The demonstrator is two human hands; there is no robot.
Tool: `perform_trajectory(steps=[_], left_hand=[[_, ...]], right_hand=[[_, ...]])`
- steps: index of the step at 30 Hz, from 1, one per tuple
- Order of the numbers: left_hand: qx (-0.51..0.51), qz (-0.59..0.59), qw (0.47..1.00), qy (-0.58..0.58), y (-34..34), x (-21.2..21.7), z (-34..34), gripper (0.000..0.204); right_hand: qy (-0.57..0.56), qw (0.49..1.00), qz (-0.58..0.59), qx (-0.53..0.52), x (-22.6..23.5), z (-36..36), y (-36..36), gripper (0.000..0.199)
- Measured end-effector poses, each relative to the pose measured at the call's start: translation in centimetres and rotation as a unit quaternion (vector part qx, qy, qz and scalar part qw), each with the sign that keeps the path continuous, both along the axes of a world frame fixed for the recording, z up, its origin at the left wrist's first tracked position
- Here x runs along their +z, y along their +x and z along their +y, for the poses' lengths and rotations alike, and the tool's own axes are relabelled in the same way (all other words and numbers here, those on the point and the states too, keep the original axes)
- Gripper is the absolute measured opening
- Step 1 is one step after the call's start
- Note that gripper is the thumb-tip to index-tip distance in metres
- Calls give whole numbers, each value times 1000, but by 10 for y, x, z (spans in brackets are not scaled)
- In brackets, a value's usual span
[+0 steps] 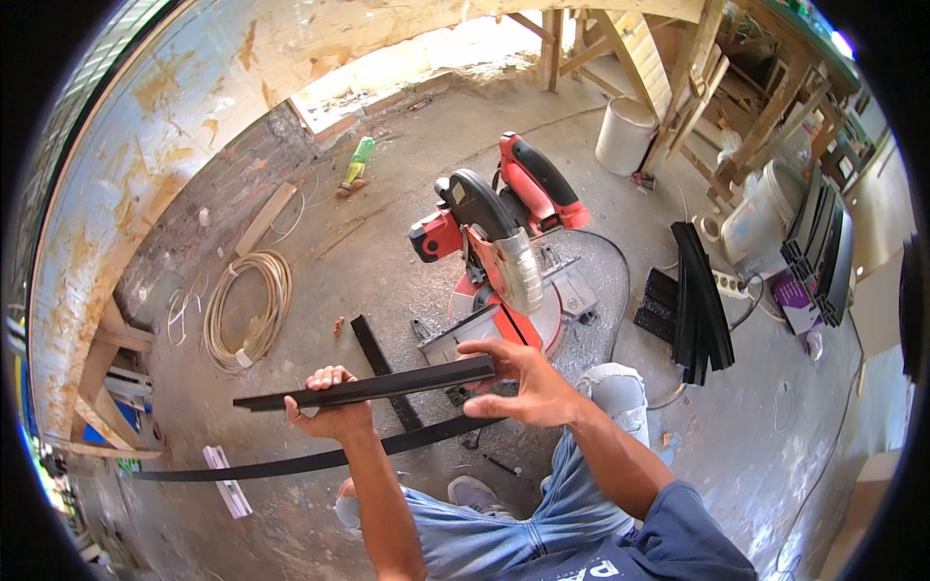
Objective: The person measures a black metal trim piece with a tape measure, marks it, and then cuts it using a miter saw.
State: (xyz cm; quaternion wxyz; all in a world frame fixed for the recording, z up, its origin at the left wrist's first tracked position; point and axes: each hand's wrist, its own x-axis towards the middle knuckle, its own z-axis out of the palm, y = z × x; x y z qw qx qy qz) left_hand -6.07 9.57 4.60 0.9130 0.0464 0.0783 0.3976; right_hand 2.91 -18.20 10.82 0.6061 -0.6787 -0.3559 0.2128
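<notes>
My left hand (334, 414) is closed around a black metal profile (387, 385), a straight bar held level above the floor. At the bar's right end is my right hand (533, 385), its thumb spread apart from the fingers. Whether those fingers touch the bar I cannot tell. Just beyond stands a red and black miter saw (499, 242) with a pale blade guard, its base partly behind the bar and my right hand. A shorter black profile (373, 351) lies on the floor under the held one. Nearer me a long thin black strip (281, 469) stretches left.
Coiled hose (248, 310) lies at left, near a wood offcut (264, 220) and a green bottle (358, 167). Black profiles (690, 300) are stacked at right beside a power strip (728, 284). A cable (620, 281) runs from the saw. A white bucket (625, 136) stands behind.
</notes>
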Motion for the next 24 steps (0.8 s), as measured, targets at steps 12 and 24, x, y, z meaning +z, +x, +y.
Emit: perform_trajectory(steps=[12,24], left_hand=[[-4,-54,981,185,-4,39,-23,38],[-15,-76,974,215,-9,38,-18,36]], right_hand=[[243,895,354,-118,-26,28,-8,21],[244,900,347,-102,-28,31,-12,19]])
